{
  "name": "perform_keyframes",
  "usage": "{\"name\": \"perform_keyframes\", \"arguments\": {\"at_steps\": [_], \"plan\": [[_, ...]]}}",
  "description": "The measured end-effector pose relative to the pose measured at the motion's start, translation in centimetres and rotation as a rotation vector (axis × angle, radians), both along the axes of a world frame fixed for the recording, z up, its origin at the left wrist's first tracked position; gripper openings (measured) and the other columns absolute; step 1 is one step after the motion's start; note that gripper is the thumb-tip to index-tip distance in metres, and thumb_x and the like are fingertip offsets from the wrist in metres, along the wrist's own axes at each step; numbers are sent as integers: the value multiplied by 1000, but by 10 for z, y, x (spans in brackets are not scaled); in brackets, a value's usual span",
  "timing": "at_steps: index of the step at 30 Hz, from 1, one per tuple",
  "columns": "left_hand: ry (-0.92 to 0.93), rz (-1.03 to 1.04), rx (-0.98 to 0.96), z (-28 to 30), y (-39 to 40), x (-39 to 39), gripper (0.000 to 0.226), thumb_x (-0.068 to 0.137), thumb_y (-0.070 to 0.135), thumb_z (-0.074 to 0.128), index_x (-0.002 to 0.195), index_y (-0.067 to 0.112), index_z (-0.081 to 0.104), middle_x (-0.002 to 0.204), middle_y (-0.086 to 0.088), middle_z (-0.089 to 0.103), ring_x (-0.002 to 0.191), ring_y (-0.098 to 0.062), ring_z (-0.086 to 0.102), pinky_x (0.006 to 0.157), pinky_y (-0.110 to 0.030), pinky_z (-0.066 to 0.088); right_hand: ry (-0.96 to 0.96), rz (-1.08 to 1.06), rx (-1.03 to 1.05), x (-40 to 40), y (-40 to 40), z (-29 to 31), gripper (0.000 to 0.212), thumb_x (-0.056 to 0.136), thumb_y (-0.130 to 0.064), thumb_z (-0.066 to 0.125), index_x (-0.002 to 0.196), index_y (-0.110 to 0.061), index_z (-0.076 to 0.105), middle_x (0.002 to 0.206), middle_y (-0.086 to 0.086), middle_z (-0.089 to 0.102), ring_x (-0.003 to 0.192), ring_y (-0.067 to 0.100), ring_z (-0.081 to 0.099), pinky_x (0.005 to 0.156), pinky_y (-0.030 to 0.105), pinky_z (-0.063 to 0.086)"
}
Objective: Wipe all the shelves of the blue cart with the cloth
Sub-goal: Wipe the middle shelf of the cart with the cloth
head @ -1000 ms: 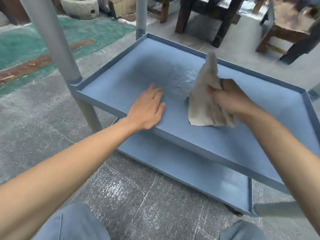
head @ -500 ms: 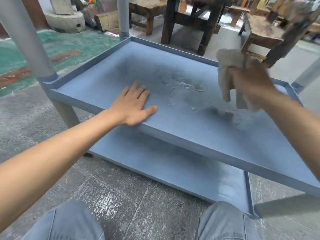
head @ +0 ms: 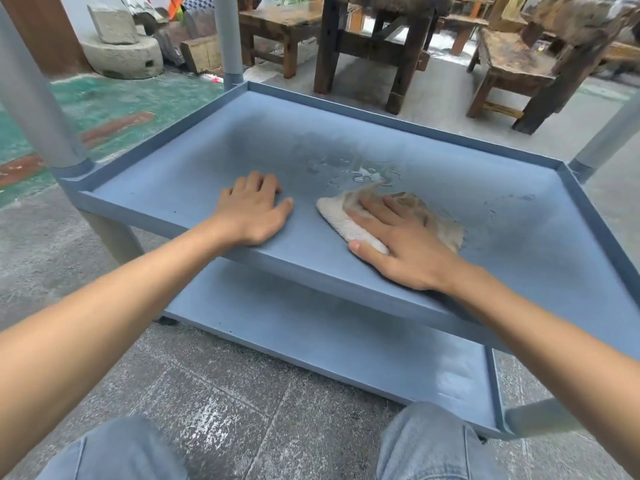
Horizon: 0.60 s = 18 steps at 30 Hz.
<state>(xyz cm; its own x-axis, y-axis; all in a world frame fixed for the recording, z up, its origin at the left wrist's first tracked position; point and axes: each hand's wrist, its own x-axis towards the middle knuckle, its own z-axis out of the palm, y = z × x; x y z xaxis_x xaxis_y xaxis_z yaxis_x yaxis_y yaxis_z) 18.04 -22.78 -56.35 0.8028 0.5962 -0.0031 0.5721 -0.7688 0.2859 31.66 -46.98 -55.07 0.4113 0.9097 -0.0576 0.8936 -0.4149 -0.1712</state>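
The blue cart's middle shelf [head: 173,192] fills the centre of the head view, with a lower shelf [head: 311,341] beneath it. A beige cloth [head: 349,226] lies flat on the middle shelf near its front edge. My right hand [head: 405,244] presses on the cloth with straight, spread fingers. My left hand [head: 254,209] rests flat on the shelf just left of the cloth, fingers straight. Water drops [head: 363,173] glisten on the shelf just beyond the cloth.
Grey cart posts rise at the left [head: 34,109], back [head: 227,36] and right [head: 609,136]. Dark wooden stools and tables [head: 377,46] stand behind the cart. A stone block [head: 121,53] sits far left. My knees in jeans [head: 426,445] are below.
My right hand brought the cloth down from the air at the right and laid it flat on the shelf. My left hand stayed flat on the shelf.
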Motion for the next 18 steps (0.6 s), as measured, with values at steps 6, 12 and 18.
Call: {"name": "perform_keyframes", "arguments": {"at_steps": [6, 12, 18], "plan": [[-41, -15, 85, -8, -3, -6, 50, 99, 55, 32, 135, 21, 43, 147, -8, 42, 140, -28, 37, 111, -45, 27, 74, 54, 17, -6, -33, 2, 49, 104, -64, 21, 153, -63, 24, 170, -25, 8, 160, 14, -8, 115, 77, -4], [-37, -21, 98, -7, -3, -7, 48, 100, 53, 35, 134, 20, 43, 148, -12, 43, 141, -29, 36, 112, -45, 27, 103, 89, 4, -11, -70, 6, 47, 106, -57, 22, 152, -63, 24, 171, -22, 8, 159, 11, -12, 119, 73, -8], [-18, -50, 110, -7, -1, -6, 52, 101, 53, 31, 143, 24, 39, 159, -8, 32, 149, -27, 26, 118, -46, 21, -6, 53, -19, -6, -62, 7, 47, 106, -53, 27, 152, -64, 24, 170, -23, 14, 161, 16, 1, 117, 74, 12]]}}
